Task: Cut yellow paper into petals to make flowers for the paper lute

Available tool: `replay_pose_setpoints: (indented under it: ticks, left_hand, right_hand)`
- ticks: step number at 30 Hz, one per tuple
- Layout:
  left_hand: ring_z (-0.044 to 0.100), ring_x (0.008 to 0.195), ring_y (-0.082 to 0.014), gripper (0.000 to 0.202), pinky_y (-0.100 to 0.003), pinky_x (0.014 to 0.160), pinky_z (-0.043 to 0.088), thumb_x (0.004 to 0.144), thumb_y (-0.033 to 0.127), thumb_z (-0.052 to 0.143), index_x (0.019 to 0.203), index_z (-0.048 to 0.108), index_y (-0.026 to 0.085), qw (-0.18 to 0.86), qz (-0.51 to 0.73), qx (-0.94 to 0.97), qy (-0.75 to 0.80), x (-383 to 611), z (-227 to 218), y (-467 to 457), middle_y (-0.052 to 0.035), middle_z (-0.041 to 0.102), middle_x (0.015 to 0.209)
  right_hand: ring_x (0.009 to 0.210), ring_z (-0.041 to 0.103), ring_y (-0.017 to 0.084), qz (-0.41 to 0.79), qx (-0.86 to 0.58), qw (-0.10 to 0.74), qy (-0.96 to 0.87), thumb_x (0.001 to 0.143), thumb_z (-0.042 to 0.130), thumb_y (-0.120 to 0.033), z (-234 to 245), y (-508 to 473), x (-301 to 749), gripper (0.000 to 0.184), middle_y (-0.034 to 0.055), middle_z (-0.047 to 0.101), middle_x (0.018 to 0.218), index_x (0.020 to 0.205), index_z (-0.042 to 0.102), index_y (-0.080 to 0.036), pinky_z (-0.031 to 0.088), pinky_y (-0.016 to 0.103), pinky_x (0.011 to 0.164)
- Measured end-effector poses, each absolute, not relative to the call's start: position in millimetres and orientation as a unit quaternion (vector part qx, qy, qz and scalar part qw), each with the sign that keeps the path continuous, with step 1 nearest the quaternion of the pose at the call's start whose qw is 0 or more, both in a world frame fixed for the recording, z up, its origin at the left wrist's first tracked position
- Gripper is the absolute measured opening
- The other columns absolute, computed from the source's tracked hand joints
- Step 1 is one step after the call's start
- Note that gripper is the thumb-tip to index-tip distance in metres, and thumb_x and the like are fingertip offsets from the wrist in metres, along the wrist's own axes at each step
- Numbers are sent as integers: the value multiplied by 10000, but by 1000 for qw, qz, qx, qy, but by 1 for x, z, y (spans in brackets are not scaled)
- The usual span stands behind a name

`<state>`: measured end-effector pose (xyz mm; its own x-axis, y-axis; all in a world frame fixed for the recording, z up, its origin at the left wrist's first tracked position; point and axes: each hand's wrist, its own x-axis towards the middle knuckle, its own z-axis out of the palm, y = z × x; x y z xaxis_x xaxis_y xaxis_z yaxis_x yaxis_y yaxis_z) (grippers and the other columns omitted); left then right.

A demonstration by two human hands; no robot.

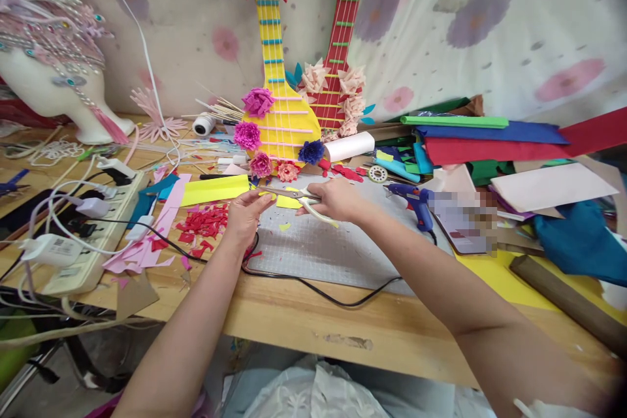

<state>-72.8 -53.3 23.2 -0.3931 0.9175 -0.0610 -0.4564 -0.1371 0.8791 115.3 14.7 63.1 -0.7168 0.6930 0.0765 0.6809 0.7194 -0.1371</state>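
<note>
My right hand [340, 199] is closed round the handles of a pair of scissors [313, 202] with pale handles, its blades pointing left. The blades reach to my left hand [247, 212], whose thumb and fingers pinch a small piece of yellow paper [267, 194]. Both hands are above a grey cutting mat [313, 255]. Just behind the scissors lies a small yellow piece, and a yellow scrap [285, 226] rests on the mat. A folded yellow strip [215, 189] lies to the left, behind my left hand.
A blue glue gun [414, 202] lies on the right beside a phone [463, 228]. Red scraps [203, 225] and a power strip [93, 235] are at left. A yellow paper lute [281, 117] and a red one [336, 65] stand behind. A black cable [313, 284] crosses the front.
</note>
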Motion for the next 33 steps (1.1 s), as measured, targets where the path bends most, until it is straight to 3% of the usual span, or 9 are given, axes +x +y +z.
replay_pose_setpoints:
  ticks: [5,12,20,33]
  left_hand:
    - [654,754,-132,217,-309,809,516,468,243,809,619,668,177,494,706,268,431,-74,22,-55,-5,696,768]
    - [642,680,-105,241,-276,764,530,442,214,810,620,651,179,508,727,223,405,-71,18,-52,19,688,683]
    - [659,733,-115,219,-272,800,520,522,202,794,668,632,183,514,732,204,399,-69,18,-49,17,695,700]
    - [652,631,-81,156,-185,670,541,552,102,762,628,639,161,526,749,166,368,-66,21,-48,23,697,658]
  right_hand:
    - [585,478,131,108,-374,109,-915,763,433,-677,59,18,118,513,28,588,673,751,548,-177,200,241,541]
    - [651,538,167,90,-347,81,-930,745,469,-664,65,8,116,502,63,626,741,801,551,-172,207,243,536]
    - [651,560,183,73,-371,67,-923,754,470,-653,66,5,111,504,81,656,757,835,586,-169,213,255,551]
    - [612,527,163,59,-388,81,-916,746,433,-702,62,9,109,560,71,625,679,766,592,-165,189,252,551]
